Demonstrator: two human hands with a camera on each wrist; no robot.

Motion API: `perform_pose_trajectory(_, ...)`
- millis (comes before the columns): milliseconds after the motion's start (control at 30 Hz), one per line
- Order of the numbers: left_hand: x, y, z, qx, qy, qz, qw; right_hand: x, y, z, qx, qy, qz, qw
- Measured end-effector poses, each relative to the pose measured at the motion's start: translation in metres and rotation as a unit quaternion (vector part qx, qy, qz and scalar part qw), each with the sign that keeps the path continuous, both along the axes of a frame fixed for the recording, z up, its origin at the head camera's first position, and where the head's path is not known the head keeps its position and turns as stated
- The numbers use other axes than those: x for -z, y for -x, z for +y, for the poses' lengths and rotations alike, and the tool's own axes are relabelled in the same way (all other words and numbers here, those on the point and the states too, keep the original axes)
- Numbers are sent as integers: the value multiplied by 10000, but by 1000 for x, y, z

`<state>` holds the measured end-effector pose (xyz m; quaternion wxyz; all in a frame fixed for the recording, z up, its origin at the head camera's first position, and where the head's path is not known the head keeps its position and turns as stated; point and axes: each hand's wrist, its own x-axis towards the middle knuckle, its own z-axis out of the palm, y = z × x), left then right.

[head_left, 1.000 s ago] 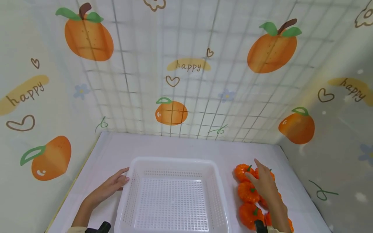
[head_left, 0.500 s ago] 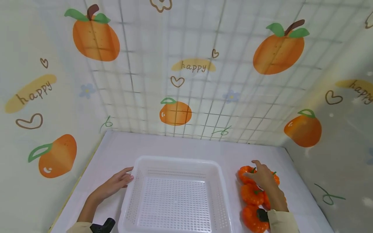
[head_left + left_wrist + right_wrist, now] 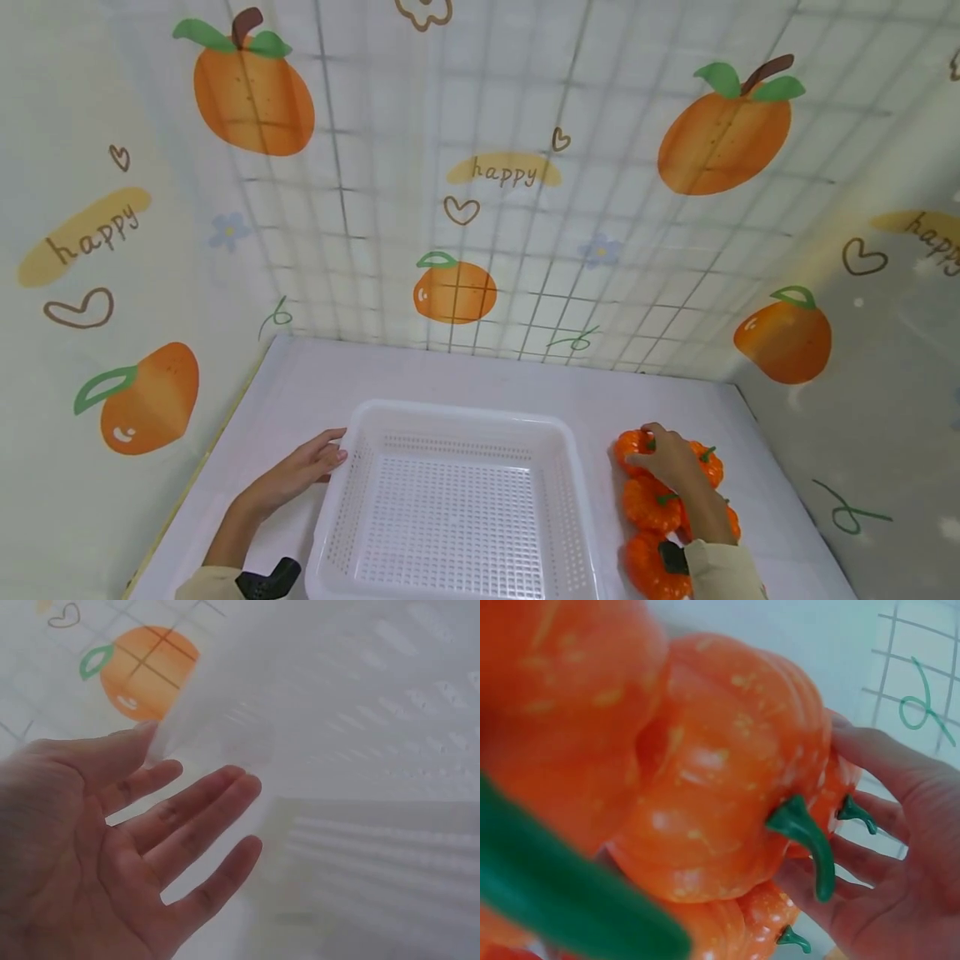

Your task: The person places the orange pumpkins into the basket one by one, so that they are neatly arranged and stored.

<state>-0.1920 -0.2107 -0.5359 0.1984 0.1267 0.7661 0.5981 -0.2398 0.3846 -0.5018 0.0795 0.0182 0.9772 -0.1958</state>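
1. Two hands show over a white counter (image 3: 420, 375) in the head view. A white perforated basket (image 3: 457, 410) stands at the counter's middle. At least five orange pumpkins (image 3: 647, 502) sit in two rows between the basket and the counter's right edge.
2. In that same view, the left hand (image 3: 292, 471) reaches in from near the counter's left edge, fingertips at the basket's left rim. The right hand (image 3: 675, 467) is over the far-left pumpkin (image 3: 625, 446), one of the two nearest the counter's far edge.
3. The left wrist view shows the left grip spread, its fingers nearly straight with gaps between them and the thumb tip at the basket's edge. A printed orange (image 3: 146, 671) shows on the wall covering beyond.
4. In the right wrist view, a large-looking pumpkin (image 3: 712, 765) with a curved green stem (image 3: 821, 862) stands before the right hand. Thumb and fingers, set apart, reach about a pumpkin behind it (image 3: 831, 791); whether the grip presses on it cannot be told.
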Motion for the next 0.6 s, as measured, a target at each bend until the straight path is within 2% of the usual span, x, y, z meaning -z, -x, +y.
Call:
perform_pose_trajectory(133, 3, 1, -1, 47, -89, -48, 9999, -1, 1, -3, -33, -59, -3, 10000)
perform_pose_trajectory(367, 2, 2, 0, 91, -173, -43, 9998, -6, 4, -10, -258, 49, 290, 9992)
perform_pose_trajectory(600, 3, 1, 0, 10, -109, -76, 9999, -24, 12, -28, -90, 166, 394, 9990)
